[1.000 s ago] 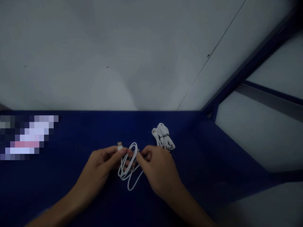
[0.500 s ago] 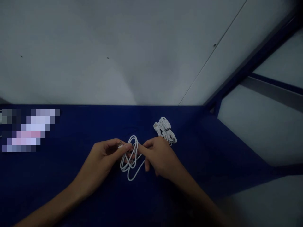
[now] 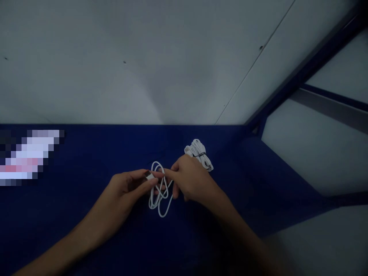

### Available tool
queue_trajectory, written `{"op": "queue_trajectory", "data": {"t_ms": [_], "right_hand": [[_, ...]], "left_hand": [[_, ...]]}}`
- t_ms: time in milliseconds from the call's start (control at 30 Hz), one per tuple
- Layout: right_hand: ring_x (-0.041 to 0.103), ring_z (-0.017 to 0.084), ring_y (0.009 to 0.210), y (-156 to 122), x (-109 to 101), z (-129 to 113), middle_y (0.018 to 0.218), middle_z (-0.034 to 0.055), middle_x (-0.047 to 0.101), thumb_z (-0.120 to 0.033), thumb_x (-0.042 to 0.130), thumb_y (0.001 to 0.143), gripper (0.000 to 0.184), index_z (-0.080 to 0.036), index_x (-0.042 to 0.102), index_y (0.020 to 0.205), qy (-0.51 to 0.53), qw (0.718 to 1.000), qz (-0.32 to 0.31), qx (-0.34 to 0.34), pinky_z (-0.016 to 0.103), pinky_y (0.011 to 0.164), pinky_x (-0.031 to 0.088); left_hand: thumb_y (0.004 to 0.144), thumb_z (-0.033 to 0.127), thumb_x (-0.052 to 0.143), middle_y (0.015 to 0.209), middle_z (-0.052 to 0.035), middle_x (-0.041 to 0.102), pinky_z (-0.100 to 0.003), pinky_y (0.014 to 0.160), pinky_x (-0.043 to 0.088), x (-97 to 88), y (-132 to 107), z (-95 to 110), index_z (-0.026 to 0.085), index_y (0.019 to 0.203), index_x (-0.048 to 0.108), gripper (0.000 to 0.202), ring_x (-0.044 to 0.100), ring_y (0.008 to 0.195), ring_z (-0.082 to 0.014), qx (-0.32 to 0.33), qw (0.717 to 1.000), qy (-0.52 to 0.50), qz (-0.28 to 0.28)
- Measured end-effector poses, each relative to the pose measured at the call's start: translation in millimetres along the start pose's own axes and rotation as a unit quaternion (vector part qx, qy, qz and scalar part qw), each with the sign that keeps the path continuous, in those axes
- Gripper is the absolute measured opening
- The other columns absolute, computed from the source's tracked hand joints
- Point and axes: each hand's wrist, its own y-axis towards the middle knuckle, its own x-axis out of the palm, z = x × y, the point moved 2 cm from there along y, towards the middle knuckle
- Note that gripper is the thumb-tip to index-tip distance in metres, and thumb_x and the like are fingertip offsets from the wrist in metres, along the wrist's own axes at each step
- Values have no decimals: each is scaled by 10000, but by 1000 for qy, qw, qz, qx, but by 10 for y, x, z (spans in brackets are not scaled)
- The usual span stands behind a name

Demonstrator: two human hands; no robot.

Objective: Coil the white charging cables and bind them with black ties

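Note:
A loose white USB cable [image 3: 160,193] hangs in loops between my two hands over a dark blue table [image 3: 86,161]. My left hand [image 3: 129,188] pinches the cable near its metal plug, fingers closed. My right hand [image 3: 189,180] is closed on the cable from the right, its forefinger meeting the left thumb. Just behind my right hand lies a second white cable [image 3: 199,154], coiled and bound with a dark tie.
A blurred pale patch [image 3: 27,157] lies on the table at the far left. A white wall [image 3: 143,57] rises behind the table. The table's right edge runs along a blue frame rail [image 3: 301,73].
The plug tipped down from upright into my left fingers. My right hand slid a little up and left along the loops, which bunched tighter. The view shifted slightly downward.

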Motion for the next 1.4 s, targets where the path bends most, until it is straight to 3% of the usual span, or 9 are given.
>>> {"op": "queue_trajectory", "data": {"t_ms": [133,267,400,567,800,900,1033,1200,1400], "right_hand": [[580,132,418,25,-12,-47,558,81,719,-522,652,1042,553,-174,716,617,-10,1000,-8,6,295,521,478],[614,153,473,64,27,-103,563,62,700,-480,682,1023,520,-190,669,591,-61,998,18,15,306,555,482],[693,223,641,103,103,-120,599,58,689,-355,727,981,315,-195,720,710,-134,989,66,8,331,616,468],[671,201,616,84,164,-112,635,55,702,-307,702,974,291,-191,700,707,-131,989,61,-11,334,603,439],[612,118,471,-49,67,-30,674,38,754,-324,583,1101,375,-174,722,787,17,999,-7,-42,270,492,437],[604,85,438,-97,-29,29,762,29,794,-437,580,1131,389,-178,735,885,132,988,13,-82,240,465,439],[577,75,423,-101,-98,116,637,-28,687,-468,612,1125,404,-190,712,850,179,976,30,-123,218,461,432],[739,110,670,-2,-142,161,879,15,748,-429,689,1094,309,-177,718,916,272,943,-28,-189,197,500,486],[764,141,723,102,-202,71,829,19,779,-391,717,1086,229,-167,713,1036,329,908,-134,-223,218,587,578]], "left_hand": [[987,441,809,889,-61,846,-313,784,570,-28,1,0,238,958,898,223,738,836,-227,13,998,16,51],[1038,515,737,1075,-84,846,-353,835,600,-3,6,-46,231,1106,852,313,753,910,-243,3,997,-42,64],[1050,559,709,1313,-75,791,-389,972,598,22,-36,-126,275,1243,792,354,731,1144,-280,-30,992,-79,88],[1039,558,714,1305,-91,790,-436,1016,586,-10,-34,-161,258,1217,794,358,728,1175,-314,-27,994,-52,96],[1009,499,745,1084,-90,841,-343,799,606,-17,21,-167,217,988,800,288,777,1008,-297,-47,987,-128,81],[1049,494,681,1027,-95,836,-340,787,599,18,17,-165,204,880,755,343,770,948,-278,-34,984,-163,66],[1069,482,593,1025,-107,818,-358,798,594,26,28,-138,195,782,710,422,745,912,-271,16,983,-178,40],[1112,502,561,1078,-96,812,-365,917,570,4,-9,-63,207,987,809,404,730,948,-263,24,994,-105,6],[1117,506,600,1061,-67,788,-323,901,543,-2,-14,20,240,1127,820,345,696,956,-241,40,999,-14,30]]}}
